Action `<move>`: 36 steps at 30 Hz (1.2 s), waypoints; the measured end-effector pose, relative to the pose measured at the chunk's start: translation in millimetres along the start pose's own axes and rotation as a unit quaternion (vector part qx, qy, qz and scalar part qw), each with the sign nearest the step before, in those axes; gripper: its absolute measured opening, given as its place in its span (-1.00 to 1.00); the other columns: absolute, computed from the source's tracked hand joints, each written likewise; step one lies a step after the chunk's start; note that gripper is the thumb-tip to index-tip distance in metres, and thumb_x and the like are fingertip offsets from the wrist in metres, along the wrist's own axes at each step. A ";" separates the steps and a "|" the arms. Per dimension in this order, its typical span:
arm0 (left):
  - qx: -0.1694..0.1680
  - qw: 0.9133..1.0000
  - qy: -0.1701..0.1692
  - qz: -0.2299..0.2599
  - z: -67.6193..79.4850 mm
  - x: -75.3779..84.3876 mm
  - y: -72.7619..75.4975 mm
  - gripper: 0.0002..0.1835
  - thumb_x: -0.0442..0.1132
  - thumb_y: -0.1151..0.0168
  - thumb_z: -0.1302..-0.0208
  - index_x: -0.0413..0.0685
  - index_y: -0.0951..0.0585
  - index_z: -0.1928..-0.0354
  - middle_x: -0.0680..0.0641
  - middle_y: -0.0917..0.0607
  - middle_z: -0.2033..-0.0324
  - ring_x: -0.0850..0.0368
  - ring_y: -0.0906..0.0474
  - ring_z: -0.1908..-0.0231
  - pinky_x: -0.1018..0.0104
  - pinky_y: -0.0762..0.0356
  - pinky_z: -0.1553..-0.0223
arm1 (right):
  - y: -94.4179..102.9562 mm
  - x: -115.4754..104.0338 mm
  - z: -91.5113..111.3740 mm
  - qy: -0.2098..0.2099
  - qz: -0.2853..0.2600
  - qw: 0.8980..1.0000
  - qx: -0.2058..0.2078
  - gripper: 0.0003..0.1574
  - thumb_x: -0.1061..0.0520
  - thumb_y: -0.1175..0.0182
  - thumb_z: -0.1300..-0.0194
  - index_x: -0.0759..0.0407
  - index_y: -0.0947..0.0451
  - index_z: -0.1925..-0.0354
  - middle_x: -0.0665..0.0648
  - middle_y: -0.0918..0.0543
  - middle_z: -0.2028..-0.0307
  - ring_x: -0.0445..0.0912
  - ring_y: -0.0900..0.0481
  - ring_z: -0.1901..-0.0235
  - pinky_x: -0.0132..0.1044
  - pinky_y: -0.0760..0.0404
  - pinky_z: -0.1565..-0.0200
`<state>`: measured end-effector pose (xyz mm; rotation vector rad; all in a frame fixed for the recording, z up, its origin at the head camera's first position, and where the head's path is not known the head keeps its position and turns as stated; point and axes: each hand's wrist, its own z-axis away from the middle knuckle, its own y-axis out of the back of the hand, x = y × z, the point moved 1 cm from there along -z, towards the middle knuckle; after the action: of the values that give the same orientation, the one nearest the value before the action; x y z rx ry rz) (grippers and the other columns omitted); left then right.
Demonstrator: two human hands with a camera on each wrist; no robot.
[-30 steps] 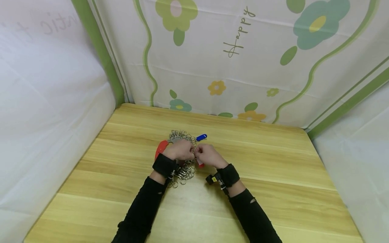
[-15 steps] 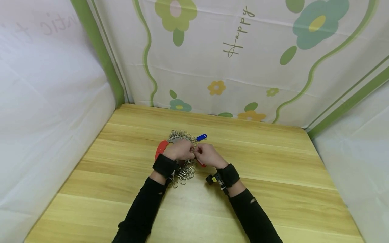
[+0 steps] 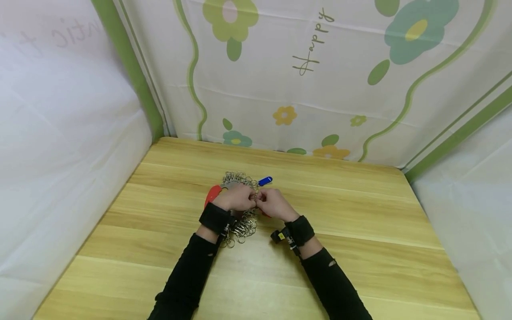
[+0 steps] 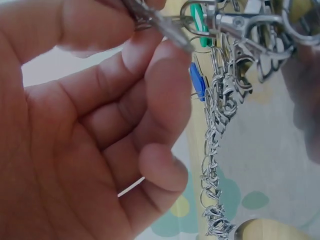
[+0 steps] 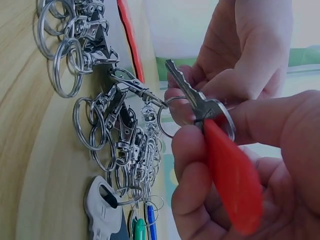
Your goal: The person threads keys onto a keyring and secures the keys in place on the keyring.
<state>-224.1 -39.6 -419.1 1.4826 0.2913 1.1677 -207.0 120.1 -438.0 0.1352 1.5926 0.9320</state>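
My right hand point(image 3: 275, 204) pinches a silver key point(image 5: 187, 87) between thumb and forefinger, where its head meets a red tag point(image 5: 232, 180). A split key ring point(image 5: 165, 117) runs through the key and hooks to a metal swivel clasp point(image 5: 137, 89). Close on its left, my left hand point(image 3: 241, 197) pinches the far side of that ring with its fingertips; its other fingers point(image 4: 167, 97) curl loosely. Rows of clasps with rings point(image 3: 244, 227) line a grey board point(image 3: 230, 185), partly under my left hand. A red grip-like part point(image 3: 212, 194) shows at the board's left.
A blue tag point(image 3: 265, 181) lies beyond my hands, and a green tag point(image 5: 140, 229) hangs beside it. Another silver key point(image 5: 104, 207) hangs from a lower clasp. Wooden tabletop point(image 3: 360, 249) surrounds the board, with a flowered cloth wall point(image 3: 260, 89) behind.
Both hands stay almost in place. The red tag below my right hand has turned and shifted slightly, and less of it shows now.
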 end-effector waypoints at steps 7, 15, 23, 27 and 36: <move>-0.018 1.000 -0.011 -0.006 -0.8 -4.2 -1.1 -0.63 -0.26 -0.09 -0.29 0.05 -0.31 0.69 0.09 -0.24 0.75 0.21 -0.15 0.73 0.40 -0.16 0.55 | 0.1 -0.1 0.2 0.005 0.007 1.000 0.000 -0.85 0.22 -0.07 -0.37 0.17 -0.52 0.37 0.25 -0.61 0.54 -0.16 -0.40 0.74 -0.36 -0.38 0.62; -0.034 0.999 -0.001 0.003 -1.0 -3.6 -1.0 -0.62 -0.22 -0.01 -0.38 0.03 -0.37 0.66 0.07 -0.31 0.75 0.20 -0.20 0.73 0.39 -0.19 0.57 | 1.8 0.5 -0.3 0.013 0.021 1.000 -0.001 -0.92 0.25 -0.13 -0.33 0.24 -0.53 0.33 0.21 -0.64 0.49 -0.16 -0.46 0.70 -0.35 -0.43 0.61; -0.046 0.999 -0.014 0.026 1.6 -4.5 0.3 -0.70 -0.31 -0.12 -0.29 0.02 -0.39 0.62 0.08 -0.24 0.73 0.21 -0.15 0.70 0.39 -0.16 0.54 | 2.0 -0.4 1.8 0.001 0.003 1.000 0.003 -0.92 0.28 -0.09 -0.33 0.20 -0.51 0.34 0.24 -0.64 0.48 -0.14 -0.47 0.71 -0.33 -0.43 0.63; -0.039 0.999 -0.019 0.016 3.5 -2.3 2.0 -0.67 -0.31 -0.07 -0.32 0.03 -0.38 0.65 0.09 -0.25 0.74 0.22 -0.16 0.71 0.39 -0.17 0.55 | 1.6 -1.3 2.8 0.000 0.004 1.000 0.000 -0.93 0.29 -0.11 -0.32 0.22 -0.50 0.34 0.23 -0.65 0.46 -0.05 -0.53 0.66 -0.32 -0.46 0.63; -0.022 1.000 -0.003 -0.005 3.0 -0.1 1.5 -0.60 -0.23 -0.02 -0.39 0.04 -0.36 0.68 0.09 -0.30 0.76 0.22 -0.22 0.74 0.40 -0.20 0.58 | 2.7 -2.3 2.6 0.010 0.010 1.000 -0.011 -0.91 0.24 -0.13 -0.34 0.22 -0.49 0.34 0.24 -0.63 0.49 -0.09 -0.50 0.67 -0.35 -0.40 0.63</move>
<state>-222.4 -41.9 -417.3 1.4438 0.2671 1.1536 -205.2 121.8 -434.4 0.1258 1.6017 0.9688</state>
